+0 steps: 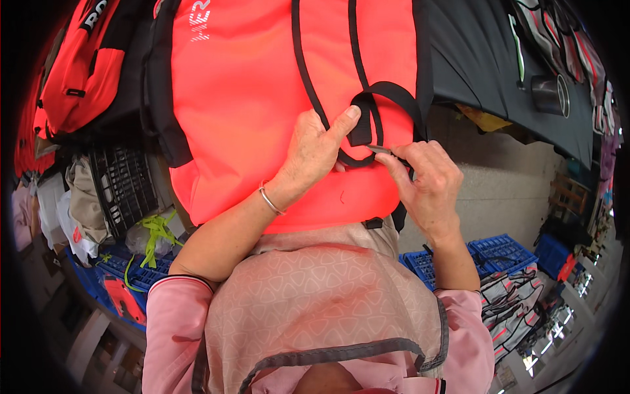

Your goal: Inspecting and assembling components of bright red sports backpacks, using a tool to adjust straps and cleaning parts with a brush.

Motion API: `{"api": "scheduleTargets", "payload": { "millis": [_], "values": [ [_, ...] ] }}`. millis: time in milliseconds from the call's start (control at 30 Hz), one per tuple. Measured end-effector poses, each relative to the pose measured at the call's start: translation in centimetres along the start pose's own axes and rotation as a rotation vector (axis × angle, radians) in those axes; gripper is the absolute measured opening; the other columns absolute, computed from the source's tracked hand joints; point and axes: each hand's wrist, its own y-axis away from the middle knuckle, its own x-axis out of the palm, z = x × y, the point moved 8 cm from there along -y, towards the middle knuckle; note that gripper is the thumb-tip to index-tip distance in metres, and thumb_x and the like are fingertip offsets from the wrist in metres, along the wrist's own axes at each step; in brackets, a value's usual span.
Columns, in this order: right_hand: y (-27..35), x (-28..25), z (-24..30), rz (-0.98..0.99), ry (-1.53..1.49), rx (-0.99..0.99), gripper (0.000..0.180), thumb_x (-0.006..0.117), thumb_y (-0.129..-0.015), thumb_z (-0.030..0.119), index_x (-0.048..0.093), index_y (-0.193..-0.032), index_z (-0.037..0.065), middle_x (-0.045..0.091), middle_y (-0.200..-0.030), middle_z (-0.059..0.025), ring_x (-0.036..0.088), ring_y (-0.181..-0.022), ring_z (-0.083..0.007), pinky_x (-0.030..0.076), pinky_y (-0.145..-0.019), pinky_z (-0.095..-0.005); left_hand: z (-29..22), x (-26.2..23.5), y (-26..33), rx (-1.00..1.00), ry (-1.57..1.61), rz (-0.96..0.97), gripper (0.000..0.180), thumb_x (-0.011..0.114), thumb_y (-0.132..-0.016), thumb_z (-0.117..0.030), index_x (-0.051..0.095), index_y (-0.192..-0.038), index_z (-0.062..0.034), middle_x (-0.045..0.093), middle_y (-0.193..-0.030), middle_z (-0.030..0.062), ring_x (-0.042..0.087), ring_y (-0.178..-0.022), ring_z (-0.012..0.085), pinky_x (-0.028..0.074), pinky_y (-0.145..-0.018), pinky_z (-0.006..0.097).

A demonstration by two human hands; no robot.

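Observation:
A bright coral-red backpack with black edges lies in front of me, its near end against my apron. My left hand grips the lower end of the padded shoulder strap, thumb on top and fingers mostly hidden beneath. Beside that thumb, black webbing arches up in a loop and runs down to the right. Between the thumb and fingers of my right hand is a small pointed metal tool, its tip at the strap end; its exact kind is hidden by the fingers.
More red bags lie at the far left, near a black crate. On the dark-covered table at the right stands a metal cup. Blue crates and striped pieces sit low on the right.

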Motion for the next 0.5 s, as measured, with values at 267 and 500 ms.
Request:
{"api": "scheduleTargets", "payload": {
  "millis": [267, 500],
  "values": [
    [0.0, -1.3, -0.7, -0.073, -0.025, 0.033, 0.022, 0.083, -0.073, 0.021, 0.066, -0.077, 0.008, 0.062, -0.069, -0.0031, 0.058, -0.061, -0.0209, 0.045, -0.053, -0.0326, -0.1, 0.0, -0.4, 0.006, -0.038, 0.019, 0.04, 0.061, -0.096, -0.037, 0.06, -0.079, -0.0018, 0.061, -0.063, 0.0033, 0.058, -0.046, 0.0117, 0.047, -0.037, 0.026],
    [-1.2, -1.3, -1.2, 0.005, 0.033, 0.047, 0.02, 0.081, -0.075, 0.021, 0.067, -0.078, 0.007, 0.063, -0.07, -0.004, 0.059, -0.063, -0.0228, 0.046, -0.055, -0.0336, -0.4, -0.5, -0.2, -0.006, -0.002, -0.029, 0.039, 0.061, -0.096, -0.037, 0.063, -0.086, 0.0005, 0.061, -0.067, 0.0027, 0.059, -0.048, 0.0133, 0.048, -0.038, 0.027]
  ]
}}
